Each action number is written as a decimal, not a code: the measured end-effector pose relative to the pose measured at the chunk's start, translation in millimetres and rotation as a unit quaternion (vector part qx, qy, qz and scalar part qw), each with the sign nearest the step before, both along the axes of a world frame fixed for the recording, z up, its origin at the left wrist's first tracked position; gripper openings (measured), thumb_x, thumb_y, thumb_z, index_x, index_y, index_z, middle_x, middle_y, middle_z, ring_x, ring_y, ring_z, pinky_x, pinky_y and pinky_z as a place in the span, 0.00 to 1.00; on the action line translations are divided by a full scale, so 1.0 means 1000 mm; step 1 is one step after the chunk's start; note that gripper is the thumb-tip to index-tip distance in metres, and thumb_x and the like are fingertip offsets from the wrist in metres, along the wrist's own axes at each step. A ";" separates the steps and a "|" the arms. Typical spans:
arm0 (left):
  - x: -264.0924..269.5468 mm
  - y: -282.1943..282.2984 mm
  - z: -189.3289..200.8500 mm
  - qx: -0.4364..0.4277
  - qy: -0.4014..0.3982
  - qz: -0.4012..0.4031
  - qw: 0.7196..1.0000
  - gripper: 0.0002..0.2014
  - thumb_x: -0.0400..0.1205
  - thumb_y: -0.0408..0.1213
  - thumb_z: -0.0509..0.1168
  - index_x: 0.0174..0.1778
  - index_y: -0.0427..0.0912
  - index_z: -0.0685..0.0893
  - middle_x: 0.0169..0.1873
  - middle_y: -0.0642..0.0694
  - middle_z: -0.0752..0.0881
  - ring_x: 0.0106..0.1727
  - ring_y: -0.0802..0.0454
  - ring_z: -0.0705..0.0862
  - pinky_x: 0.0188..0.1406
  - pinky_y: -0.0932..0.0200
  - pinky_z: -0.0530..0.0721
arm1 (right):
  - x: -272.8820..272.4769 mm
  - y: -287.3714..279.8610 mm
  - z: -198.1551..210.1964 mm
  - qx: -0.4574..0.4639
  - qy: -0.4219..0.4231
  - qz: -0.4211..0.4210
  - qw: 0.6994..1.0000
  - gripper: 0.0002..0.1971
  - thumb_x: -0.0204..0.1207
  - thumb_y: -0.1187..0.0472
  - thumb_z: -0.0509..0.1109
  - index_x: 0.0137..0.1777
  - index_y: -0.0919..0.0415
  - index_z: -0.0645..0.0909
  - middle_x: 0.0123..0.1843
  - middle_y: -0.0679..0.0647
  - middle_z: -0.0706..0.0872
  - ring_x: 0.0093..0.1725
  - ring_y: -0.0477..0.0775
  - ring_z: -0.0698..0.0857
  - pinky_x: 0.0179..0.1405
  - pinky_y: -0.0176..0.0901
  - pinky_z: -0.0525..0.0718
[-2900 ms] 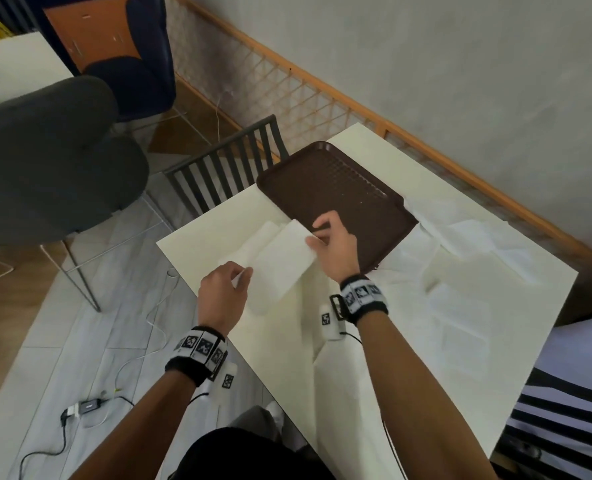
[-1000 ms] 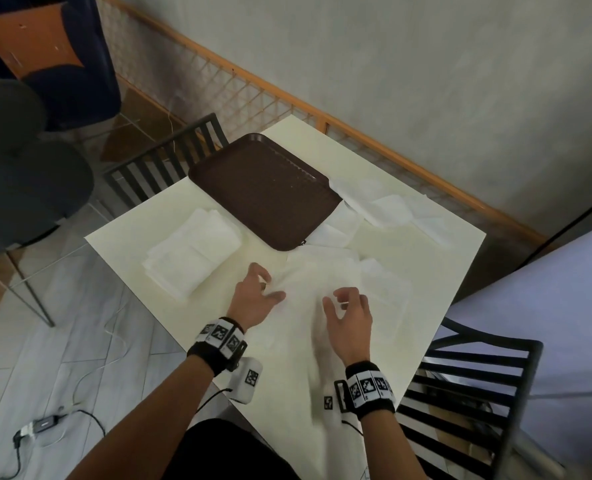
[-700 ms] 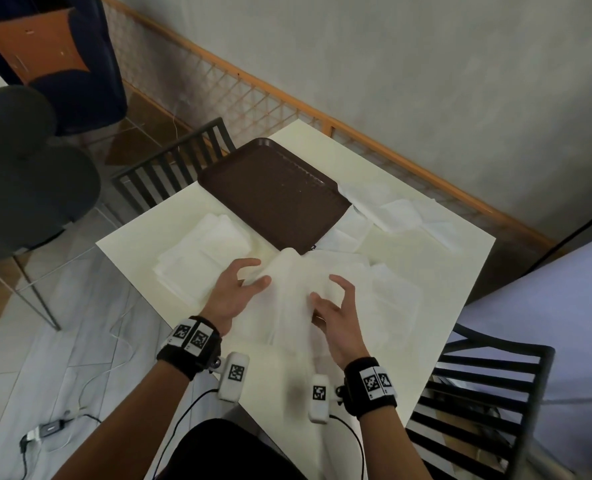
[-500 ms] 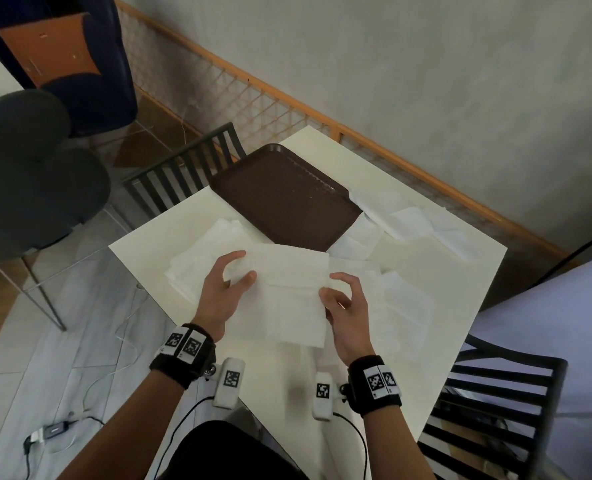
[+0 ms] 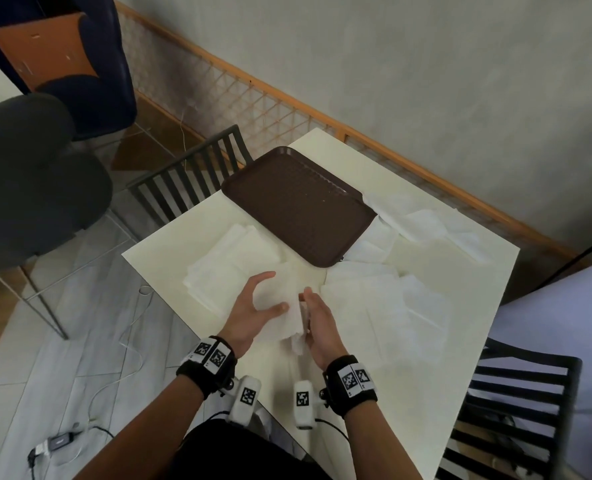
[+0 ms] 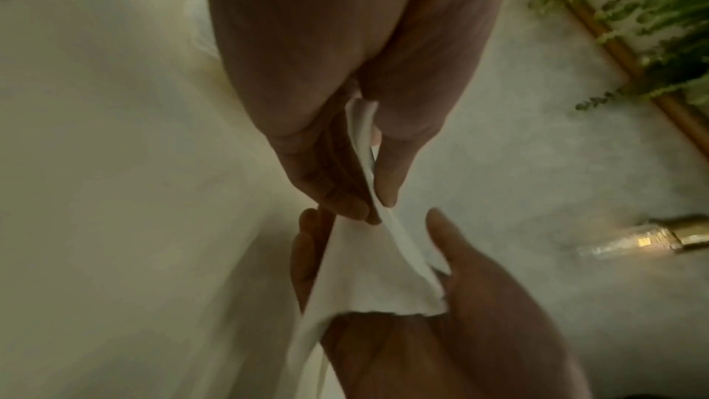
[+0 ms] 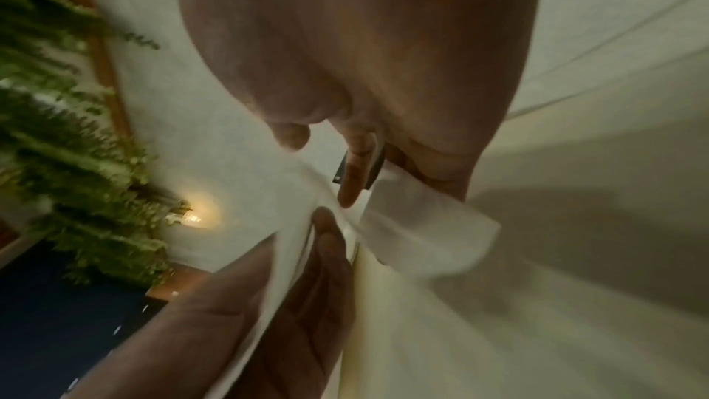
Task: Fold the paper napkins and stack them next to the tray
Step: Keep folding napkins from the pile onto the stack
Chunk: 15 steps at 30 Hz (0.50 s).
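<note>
A white paper napkin [image 5: 287, 308] hangs doubled over between my two hands above the table's near edge. My left hand [image 5: 275, 292] holds its left side; in the left wrist view thumb and fingers [image 6: 387, 181] pinch the napkin [image 6: 368, 284]. My right hand [image 5: 306, 296] grips the other side, palm turned toward the left hand; the right wrist view shows the napkin [image 7: 422, 229] bulging below the right hand [image 7: 320, 169]. A stack of folded napkins [image 5: 228, 268] lies left of the brown tray [image 5: 298, 206]. Unfolded napkins [image 5: 384, 306] lie spread to the right.
More loose napkins [image 5: 422, 220] lie behind and right of the tray on the cream table [image 5: 460, 271]. Black slatted chairs stand at the table's far left [image 5: 190, 178] and near right [image 5: 516, 403]. A wooden lattice rail [image 5: 287, 109] runs along the wall.
Half a second ago the napkin was spread wide between my hands. My hands have since come together, and it is doubled over between them.
</note>
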State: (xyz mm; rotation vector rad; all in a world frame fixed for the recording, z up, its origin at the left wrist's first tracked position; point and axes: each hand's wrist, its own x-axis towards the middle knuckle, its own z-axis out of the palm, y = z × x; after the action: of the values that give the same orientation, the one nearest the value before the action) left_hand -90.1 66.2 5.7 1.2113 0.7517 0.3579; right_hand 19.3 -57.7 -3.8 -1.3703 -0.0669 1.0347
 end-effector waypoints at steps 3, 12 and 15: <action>-0.002 0.004 -0.001 0.045 0.001 -0.021 0.999 0.40 0.77 0.32 0.85 0.80 0.67 0.77 0.76 0.63 0.80 0.75 0.64 0.81 0.73 0.56 0.85 | -0.006 0.009 0.005 -0.014 0.006 0.054 0.998 0.30 0.89 0.31 0.67 0.78 0.53 0.85 0.74 0.48 0.92 0.74 0.53 0.91 0.78 0.59 0.87; -0.018 0.021 0.020 0.102 -0.009 0.014 0.995 0.59 0.73 0.45 0.88 0.88 0.77 0.54 0.78 0.59 0.78 0.76 0.57 0.81 0.70 0.60 0.84 | -0.008 0.027 0.014 0.013 -0.135 -0.016 0.991 0.11 0.86 0.49 0.79 0.47 0.52 0.84 0.56 0.53 0.91 0.58 0.53 0.90 0.62 0.52 0.88; -0.024 0.030 0.020 0.000 0.058 0.027 0.998 0.57 0.70 0.65 0.85 0.86 0.78 0.51 0.78 0.49 0.79 0.79 0.48 0.79 0.82 0.38 0.77 | -0.006 0.032 0.025 -0.058 -0.281 0.039 0.957 0.09 0.79 0.42 0.84 0.50 0.40 0.88 0.74 0.44 0.79 0.75 0.42 0.81 0.76 0.42 0.80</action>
State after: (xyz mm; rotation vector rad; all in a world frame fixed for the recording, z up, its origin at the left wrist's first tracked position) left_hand -113.8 96.3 25.4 1.2210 0.8862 0.3344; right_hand 13.4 -26.0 21.3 -1.7477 -0.4922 0.6914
